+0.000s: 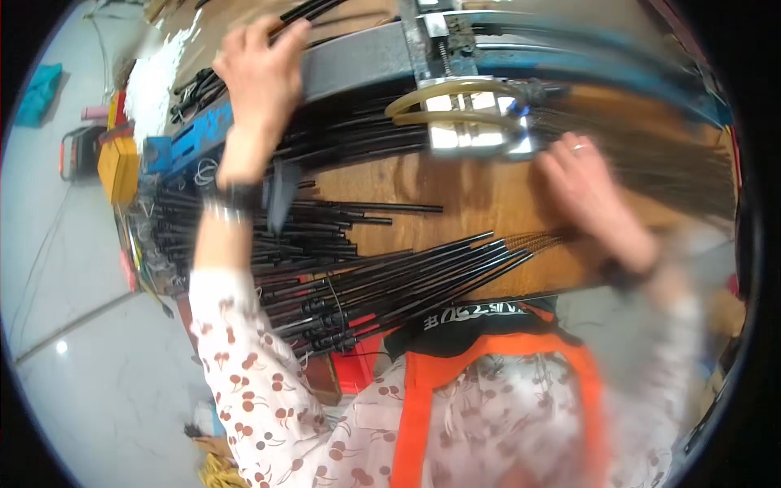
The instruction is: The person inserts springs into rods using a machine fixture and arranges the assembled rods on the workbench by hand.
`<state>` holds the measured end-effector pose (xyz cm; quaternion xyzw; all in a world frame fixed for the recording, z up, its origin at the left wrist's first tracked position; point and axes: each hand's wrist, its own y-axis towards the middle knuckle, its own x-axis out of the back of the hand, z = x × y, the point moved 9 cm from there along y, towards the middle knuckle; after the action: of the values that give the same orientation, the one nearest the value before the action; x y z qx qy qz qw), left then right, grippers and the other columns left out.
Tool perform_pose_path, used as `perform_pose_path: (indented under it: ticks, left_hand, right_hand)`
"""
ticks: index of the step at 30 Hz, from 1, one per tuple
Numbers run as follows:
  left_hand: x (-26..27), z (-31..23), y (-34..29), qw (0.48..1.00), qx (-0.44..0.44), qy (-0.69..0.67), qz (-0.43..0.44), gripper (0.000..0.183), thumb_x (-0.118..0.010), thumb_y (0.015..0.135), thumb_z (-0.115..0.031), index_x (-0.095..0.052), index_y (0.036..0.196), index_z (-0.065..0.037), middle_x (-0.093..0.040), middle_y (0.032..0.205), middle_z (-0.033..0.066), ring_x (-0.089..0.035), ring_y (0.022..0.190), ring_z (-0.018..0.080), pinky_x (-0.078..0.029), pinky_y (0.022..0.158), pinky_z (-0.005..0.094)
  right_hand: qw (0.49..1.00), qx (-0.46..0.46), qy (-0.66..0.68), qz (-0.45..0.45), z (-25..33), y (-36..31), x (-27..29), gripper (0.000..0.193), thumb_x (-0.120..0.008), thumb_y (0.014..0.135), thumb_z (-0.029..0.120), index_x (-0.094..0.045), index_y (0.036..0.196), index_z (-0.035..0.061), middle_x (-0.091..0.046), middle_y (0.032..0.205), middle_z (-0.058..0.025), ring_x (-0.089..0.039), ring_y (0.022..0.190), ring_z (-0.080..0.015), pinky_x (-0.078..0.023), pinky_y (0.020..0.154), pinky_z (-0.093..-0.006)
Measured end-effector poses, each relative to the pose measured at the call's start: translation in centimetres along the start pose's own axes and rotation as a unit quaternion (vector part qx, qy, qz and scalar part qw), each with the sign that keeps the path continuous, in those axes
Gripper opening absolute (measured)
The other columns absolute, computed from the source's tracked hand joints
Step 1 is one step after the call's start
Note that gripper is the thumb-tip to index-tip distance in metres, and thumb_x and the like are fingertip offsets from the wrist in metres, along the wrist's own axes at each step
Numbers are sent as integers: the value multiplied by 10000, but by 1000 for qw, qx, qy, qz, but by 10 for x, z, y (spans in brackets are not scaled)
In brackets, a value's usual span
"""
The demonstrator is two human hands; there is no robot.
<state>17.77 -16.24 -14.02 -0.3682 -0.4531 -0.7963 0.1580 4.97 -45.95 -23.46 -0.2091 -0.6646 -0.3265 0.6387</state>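
At the upper left my left hand (264, 77) is above a grey metal beam (358, 61), its fingers bent over by thin black tubes (305, 11). Whatever lies under those fingers is hidden. My right hand (582, 179), smeared by motion, has its fingertips beside the right edge of a shiny metal clamp block (480, 122). A yellowish hose (451, 88) loops over that block. Past the right hand spread fine brown strands (667, 159), blurred. A row of black tubes (358, 134) runs along the beam to the block's left side.
More black tubes (390, 281) with connectors lie across the wooden table (390, 180), some trailing braided strands (533, 241). A blue rail (586, 69) extends to the right. A yellow box (119, 169) stands at the left table edge; a red container (355, 366) is below the near edge.
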Motion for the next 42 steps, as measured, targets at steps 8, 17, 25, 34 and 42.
perform_pose_path:
  ticks: [8,17,25,34,42]
  left_hand:
    - [100,-147,-146,915,126,-186,335,184,-724,789,-271,-642,846,-116,-539,1007,59,-475,1002,266,-355,806,415]
    - [96,-172,-97,915,119,-331,199,129,-684,879,-256,-631,964,-174,-530,723,57,-609,657,259,-487,534,403]
    - [46,-234,-62,873,121,-391,264,148,-624,938,-304,-640,948,-156,-614,701,110,-651,563,327,-507,448,448]
    - [48,-197,-120,867,121,-366,316,379,-593,903,-191,-559,1274,-122,-638,883,129,-670,812,314,-538,615,434]
    - [47,-241,-92,902,49,-266,336,446,-570,914,-233,-551,1359,-212,-642,682,115,-644,552,252,-480,480,367]
  right_hand:
    - [986,-82,144,-1,-11,7,41,322,-541,731,-69,-587,1028,46,-578,912,-178,-563,896,-402,-481,769,-461]
    - [956,-42,261,130,-2,-8,21,164,-634,915,208,-683,863,61,-636,793,-166,-612,724,-369,-478,635,-431]
    - [926,-16,377,3,8,-26,10,128,-704,854,224,-704,852,96,-632,766,-118,-599,725,-330,-473,624,-432]
    - [947,-24,312,-68,12,-7,53,77,-675,843,92,-687,893,34,-649,814,-157,-597,794,-365,-471,740,-444]
    - [913,-120,388,22,19,-3,54,102,-699,834,114,-684,861,17,-631,744,-146,-610,741,-322,-452,698,-410]
